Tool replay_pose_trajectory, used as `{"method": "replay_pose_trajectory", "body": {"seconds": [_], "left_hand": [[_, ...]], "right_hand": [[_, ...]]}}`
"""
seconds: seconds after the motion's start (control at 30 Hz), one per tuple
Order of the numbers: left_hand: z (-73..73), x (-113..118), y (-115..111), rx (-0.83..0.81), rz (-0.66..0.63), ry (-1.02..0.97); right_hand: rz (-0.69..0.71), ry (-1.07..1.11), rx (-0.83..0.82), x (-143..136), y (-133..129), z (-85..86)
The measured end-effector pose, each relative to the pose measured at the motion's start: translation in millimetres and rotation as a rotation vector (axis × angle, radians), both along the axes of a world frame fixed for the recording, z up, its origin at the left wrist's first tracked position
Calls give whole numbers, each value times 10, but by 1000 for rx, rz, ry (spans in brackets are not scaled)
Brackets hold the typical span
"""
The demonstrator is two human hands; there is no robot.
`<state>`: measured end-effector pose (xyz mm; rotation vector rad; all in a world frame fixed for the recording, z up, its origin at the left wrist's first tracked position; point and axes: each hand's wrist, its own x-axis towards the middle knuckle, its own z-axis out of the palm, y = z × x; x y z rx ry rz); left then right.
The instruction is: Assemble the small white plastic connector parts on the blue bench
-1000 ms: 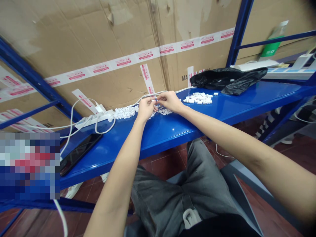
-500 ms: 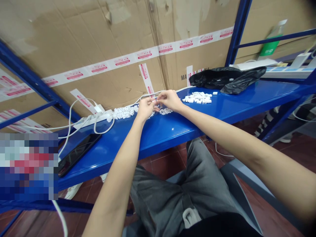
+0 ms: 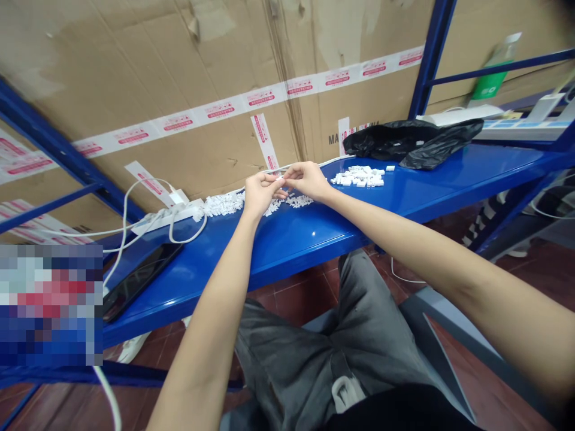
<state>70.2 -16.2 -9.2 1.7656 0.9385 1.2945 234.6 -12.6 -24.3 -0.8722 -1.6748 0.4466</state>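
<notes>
Two-handed, pinching one small white plastic piece point(image 3: 280, 178) between thumb and fingertips of left hand point(image 3: 258, 193) and right hand point(image 3: 311, 181), both clamped on it at dial centre above the blue metal tabletop point(image 3: 305, 239), details of the piece mostly hidden by fingers. Around this grip, with tiny loose white bits point(image 3: 300, 202) just below at 6 o'clock, a dense white heap point(image 3: 223, 204) near 9, and a cluster of white rectangular blocks point(image 3: 360, 176) at 3. Farther out, a crumpled black plastic bag point(image 3: 411, 140) between 2 and 3, and a black phone point(image 3: 141, 281) at 8.
</notes>
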Motion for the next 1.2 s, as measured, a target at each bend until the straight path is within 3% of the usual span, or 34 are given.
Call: {"method": "replay_pose_trajectory", "body": {"seconds": [0.4,0.7,1.2], "left_hand": [[-11,41,1,-34,8,48],[-35,51,28,-65,-2,61],[-26,26,55,-94,5,39]], "right_hand": [[-61,-20,16,8,2,-3],[15,-26,22,-14,-18,18],[30,-15,24,-13,8,20]]}}
